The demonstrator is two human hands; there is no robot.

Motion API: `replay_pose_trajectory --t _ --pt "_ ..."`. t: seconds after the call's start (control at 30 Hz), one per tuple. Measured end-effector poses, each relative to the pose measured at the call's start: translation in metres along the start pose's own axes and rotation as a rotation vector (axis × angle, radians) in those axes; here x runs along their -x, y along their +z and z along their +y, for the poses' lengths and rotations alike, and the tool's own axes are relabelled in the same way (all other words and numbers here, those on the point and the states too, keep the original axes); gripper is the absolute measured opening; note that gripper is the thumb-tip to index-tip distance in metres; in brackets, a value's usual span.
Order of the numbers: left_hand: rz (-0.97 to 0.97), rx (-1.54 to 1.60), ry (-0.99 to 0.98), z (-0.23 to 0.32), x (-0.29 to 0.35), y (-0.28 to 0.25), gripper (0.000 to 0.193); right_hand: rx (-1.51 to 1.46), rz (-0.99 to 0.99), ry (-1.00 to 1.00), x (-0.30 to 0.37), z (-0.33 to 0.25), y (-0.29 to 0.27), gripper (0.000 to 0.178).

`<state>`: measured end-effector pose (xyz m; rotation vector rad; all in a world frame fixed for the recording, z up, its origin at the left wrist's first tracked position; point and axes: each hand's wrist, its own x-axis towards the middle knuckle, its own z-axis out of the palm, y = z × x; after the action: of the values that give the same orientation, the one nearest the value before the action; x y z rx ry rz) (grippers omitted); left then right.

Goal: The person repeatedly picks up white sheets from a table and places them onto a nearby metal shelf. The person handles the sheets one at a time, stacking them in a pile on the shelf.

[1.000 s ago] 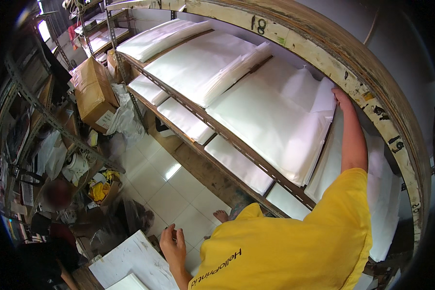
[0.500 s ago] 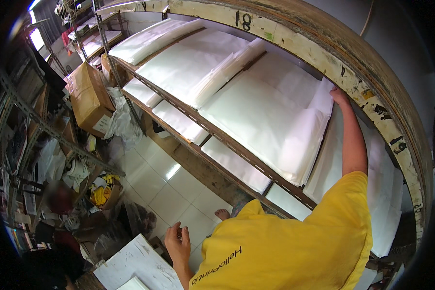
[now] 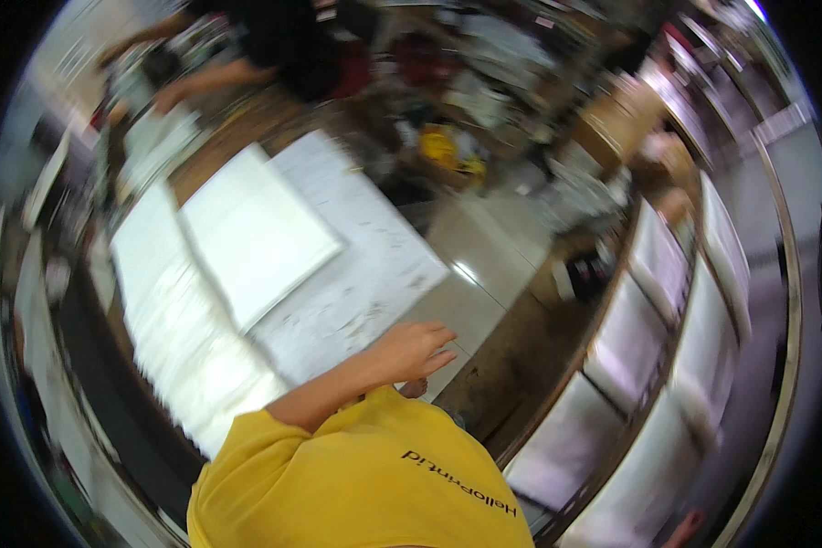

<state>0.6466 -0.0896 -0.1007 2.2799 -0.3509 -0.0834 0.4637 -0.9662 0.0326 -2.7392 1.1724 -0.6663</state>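
My left hand [image 3: 409, 351] is in mid-air in front of my yellow shirt, beside the near right edge of a worktable. Its fingers are apart and hold nothing. A smudged grey-white board [image 3: 384, 265] covers that part of the table. On it lies a neat stack of white sheets [image 3: 256, 228], and left of that a long, rumpled pile of white sheets [image 3: 187, 320]. Only a small, blurred part of my right hand [image 3: 690, 524] shows at the lower right, near a shelf stack of pale sheets [image 3: 644, 479]; its fingers cannot be made out.
Racks along the right hold several stacks of pale sheets [image 3: 630, 338]. Cardboard boxes [image 3: 616, 119], plastic wrap [image 3: 580, 201] and a box with yellow material [image 3: 443, 151] stand beyond the tiled floor [image 3: 484, 256]. Another person's arm [image 3: 215, 80] reaches over the table's far end.
My view has swung left from the shelf to the worktable. My right hand, earlier at the edge of a shelf stack, is now low at the right rim. My left hand stays empty.
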Motion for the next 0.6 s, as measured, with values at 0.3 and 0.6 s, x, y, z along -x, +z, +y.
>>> replay_pose_trajectory --t 0.3,0.6 --pt "0.557 -0.264 -0.406 -0.088 0.101 -0.119 0.026 -0.36 -0.492 -0.747 -0.008 -0.452 0.054 0.028" --pt "0.78 -0.529 -0.674 -0.126 0.184 -0.183 0.032 -0.706 -0.957 -0.819 0.234 -0.666 0.13 0.027"
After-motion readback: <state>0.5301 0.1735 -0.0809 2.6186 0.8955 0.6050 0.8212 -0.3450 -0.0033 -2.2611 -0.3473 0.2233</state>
